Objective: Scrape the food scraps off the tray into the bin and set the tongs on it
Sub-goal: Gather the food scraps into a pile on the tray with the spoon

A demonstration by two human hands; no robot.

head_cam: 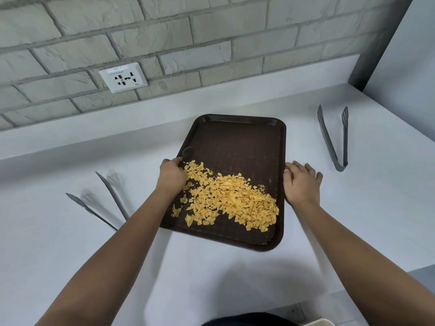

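Presently, head view: the only view supplied, looking forward and down on a white counter (235, 278).
Tray: a dark brown tray (237, 147) lies near the middle of the counter, its long axis running from the near edge toward the back wall, slightly skewed.
Scraps: yellow food scraps (230, 198) are heaped on the near half of the tray, thickest toward its near right corner.
Left hand: the left hand (173, 174) is curled over the tray's left rim, which is gripped at about mid-length.
Right hand: the right hand (301, 182) is laid against the tray's right rim with fingers loosely spread; a closed grip is not seen.
Tongs, right: grey tongs (334, 140) lie toward the counter's right edge, well apart from the tray, hinge end nearer, tips toward the back wall; the right hand is the closer one.
Tongs, left: a second pair of tongs (110, 201) lies toward the left, partly hidden by the left forearm.
Bin: a pale corner at the bottom edge may be it; this cannot be told.
Coming move: a lift by both long rims is judged likely.
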